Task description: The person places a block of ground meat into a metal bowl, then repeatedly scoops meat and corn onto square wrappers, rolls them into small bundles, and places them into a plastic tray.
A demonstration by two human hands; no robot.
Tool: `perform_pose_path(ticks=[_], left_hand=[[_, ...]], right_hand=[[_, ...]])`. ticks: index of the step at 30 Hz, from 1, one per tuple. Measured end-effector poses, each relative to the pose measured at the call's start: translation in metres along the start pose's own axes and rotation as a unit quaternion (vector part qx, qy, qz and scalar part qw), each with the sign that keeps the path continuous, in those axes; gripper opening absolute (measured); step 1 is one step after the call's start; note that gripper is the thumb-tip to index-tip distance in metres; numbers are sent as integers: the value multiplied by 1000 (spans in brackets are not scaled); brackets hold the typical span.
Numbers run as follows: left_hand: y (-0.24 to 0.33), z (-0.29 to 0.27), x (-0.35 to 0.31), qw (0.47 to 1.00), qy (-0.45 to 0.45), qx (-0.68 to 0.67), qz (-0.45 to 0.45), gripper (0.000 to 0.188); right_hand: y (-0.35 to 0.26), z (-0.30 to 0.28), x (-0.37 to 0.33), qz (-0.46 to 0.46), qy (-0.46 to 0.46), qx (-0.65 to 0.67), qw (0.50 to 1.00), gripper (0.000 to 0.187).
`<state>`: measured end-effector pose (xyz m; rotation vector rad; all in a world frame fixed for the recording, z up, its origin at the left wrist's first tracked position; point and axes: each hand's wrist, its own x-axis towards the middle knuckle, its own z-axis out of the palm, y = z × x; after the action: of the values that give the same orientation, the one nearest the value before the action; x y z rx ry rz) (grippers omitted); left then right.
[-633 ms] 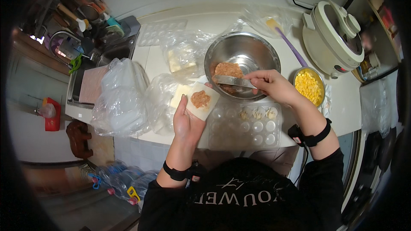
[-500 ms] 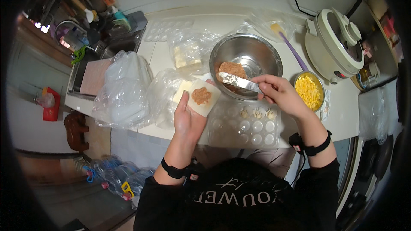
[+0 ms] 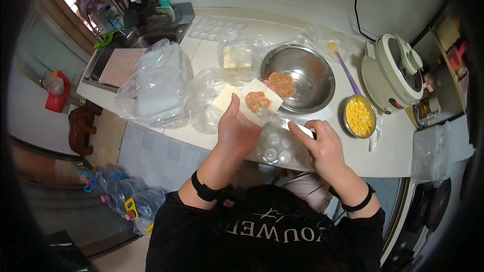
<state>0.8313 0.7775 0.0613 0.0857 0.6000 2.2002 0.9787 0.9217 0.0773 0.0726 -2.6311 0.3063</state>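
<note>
A square wonton wrapper (image 3: 272, 99) lies across my left hand (image 3: 236, 127), held on the palm and fingers. On the wrapper sits a pink lump of minced meat (image 3: 256, 101). My right hand (image 3: 325, 147) grips the handle of a flat spreading knife (image 3: 275, 119), its smeared blade tip at the edge of the lump. Just beyond is a steel mixing bowl (image 3: 318, 73) with more minced meat (image 3: 283, 85) inside. Beneath my hands lies a clear plastic tray (image 3: 272, 155) with round hollows, partly hidden. A stack of wrappers (image 3: 225, 97) rests beside my left hand.
At the right stand a small bowl of corn kernels (image 3: 360, 118) and a cream-coloured cooker (image 3: 390, 80). A purple-handled spatula (image 3: 348, 73) lies behind the corn. Leftward are wrapped plastic containers (image 3: 159, 88), a bagged pale block (image 3: 237, 59) and the sink (image 3: 166, 32).
The knife has come from over the mixing bowl down to the wrapper in my left hand. My left hand has risen slightly toward the bowl. The whole view has shifted.
</note>
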Motion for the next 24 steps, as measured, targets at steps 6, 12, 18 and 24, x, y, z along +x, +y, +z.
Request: perform_pose_path(ticks=[6,12,18,24], left_hand=[[-4,-5,-5,1000,-27,-10,-4,59],[-4,-1,-13,997,-72,-21,-1,58],[1,-9,-13,998,11,-48,42,58],[14,-14,-16,996,21,-71,56,56]], right_hand=[[-5,-17,2,-36,8,-46,998,58],[9,-6,6,-30,32,-77,996,59],[1,4,-14,13,-8,-17,1000,64],[3,-5,-27,182,55,205,960,30]])
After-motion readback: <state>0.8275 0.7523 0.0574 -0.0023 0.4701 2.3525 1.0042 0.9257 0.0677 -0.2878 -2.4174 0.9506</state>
